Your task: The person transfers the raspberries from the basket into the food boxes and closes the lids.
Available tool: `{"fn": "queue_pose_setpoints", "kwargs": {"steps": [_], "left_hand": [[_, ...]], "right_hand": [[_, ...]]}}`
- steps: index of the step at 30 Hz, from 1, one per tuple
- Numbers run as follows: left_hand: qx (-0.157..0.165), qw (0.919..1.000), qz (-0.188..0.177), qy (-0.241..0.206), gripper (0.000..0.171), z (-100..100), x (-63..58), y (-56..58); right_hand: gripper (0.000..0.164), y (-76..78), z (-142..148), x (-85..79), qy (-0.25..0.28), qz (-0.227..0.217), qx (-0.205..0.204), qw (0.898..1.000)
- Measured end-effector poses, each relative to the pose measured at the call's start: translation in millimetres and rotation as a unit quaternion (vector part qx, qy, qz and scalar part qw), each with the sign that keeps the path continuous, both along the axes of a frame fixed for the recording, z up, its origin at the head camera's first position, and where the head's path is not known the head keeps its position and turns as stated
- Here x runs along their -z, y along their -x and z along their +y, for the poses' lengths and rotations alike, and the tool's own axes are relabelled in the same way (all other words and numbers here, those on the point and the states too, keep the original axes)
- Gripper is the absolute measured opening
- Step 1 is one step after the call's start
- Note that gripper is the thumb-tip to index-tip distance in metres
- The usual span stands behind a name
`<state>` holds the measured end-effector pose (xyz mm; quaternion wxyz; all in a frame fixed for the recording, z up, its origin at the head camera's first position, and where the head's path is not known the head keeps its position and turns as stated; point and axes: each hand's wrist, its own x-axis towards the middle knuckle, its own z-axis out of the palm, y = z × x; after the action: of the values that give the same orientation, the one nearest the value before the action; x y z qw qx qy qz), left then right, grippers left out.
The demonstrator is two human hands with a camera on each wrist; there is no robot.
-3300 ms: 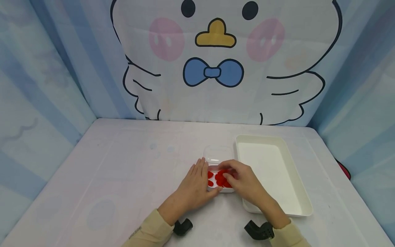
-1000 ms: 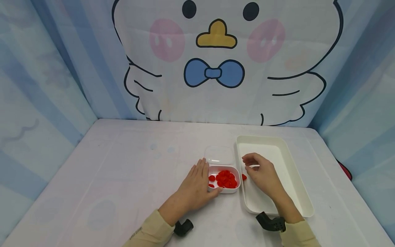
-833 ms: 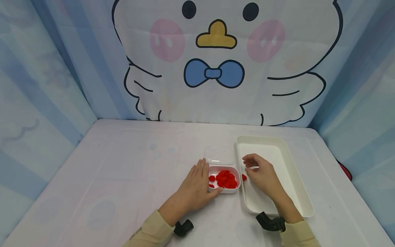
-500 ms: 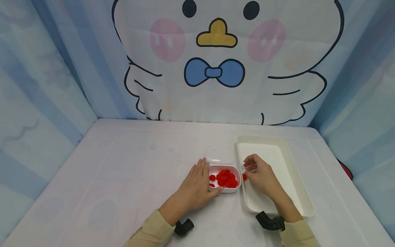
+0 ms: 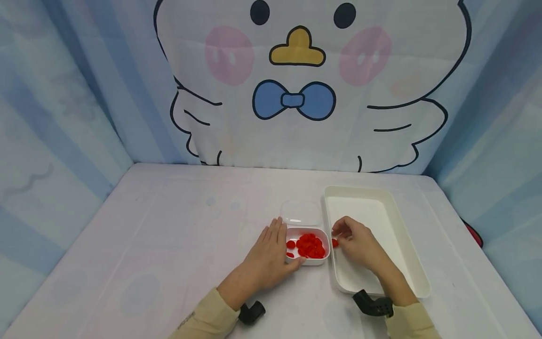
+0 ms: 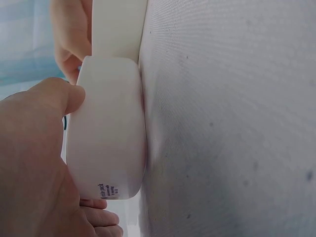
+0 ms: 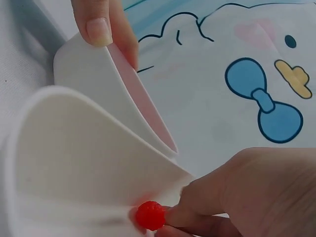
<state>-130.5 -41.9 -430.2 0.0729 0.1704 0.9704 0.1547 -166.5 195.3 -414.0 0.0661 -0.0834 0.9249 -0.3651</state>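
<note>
My left hand [image 5: 264, 259] lies along the left side of a small white box [image 5: 311, 262], fingers straight, its thumb on the front rim. Several red, berry-like pieces [image 5: 310, 246] are heaped in the box, with a few more by its left wall. In the left wrist view small print shows on the box's side [image 6: 106, 133]. My right hand [image 5: 357, 242] is down in the large white tray [image 5: 378, 278], beside the box. Its thumb and fingertips pinch one small bumpy red piece [image 7: 150, 215] close to the tray's left wall.
A clear plastic lid [image 5: 300, 213] stands behind the box. The tray lies right of the box, its rim very near it. A pale patterned cloth covers the table [image 5: 169, 226], and a curtain with a cartoon face [image 5: 292, 141] hangs at the back.
My right hand has gone from the box to the tray, where one red piece now is. Its fingers have since come down and closer around that piece. The left hand has stayed put.
</note>
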Motion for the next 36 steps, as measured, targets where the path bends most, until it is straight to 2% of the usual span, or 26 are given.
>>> {"fn": "queue_pose_setpoints", "kwargs": {"steps": [7,16,26,36], "left_hand": [[-0.003,1.0,0.001,-0.004,0.096,0.9,0.1,-0.4],[-0.002,1.0,0.004,-0.003,0.095,0.5,1.8,-0.4],[0.0,1.0,0.006,-0.003,0.095,-0.1,0.6,0.3],[0.0,1.0,0.007,-0.002,0.095,1.0,1.3,-0.1]], "right_hand": [[0.026,-1.4,2.4,0.8,-0.004,-0.009,-0.029,1.0],[0.02,1.4,2.3,6.5,-0.008,0.011,-0.033,0.999],[0.021,1.6,1.9,3.1,-0.007,0.008,-0.025,1.0],[0.021,0.9,2.4,-0.3,0.001,-0.007,0.006,1.0]]}}
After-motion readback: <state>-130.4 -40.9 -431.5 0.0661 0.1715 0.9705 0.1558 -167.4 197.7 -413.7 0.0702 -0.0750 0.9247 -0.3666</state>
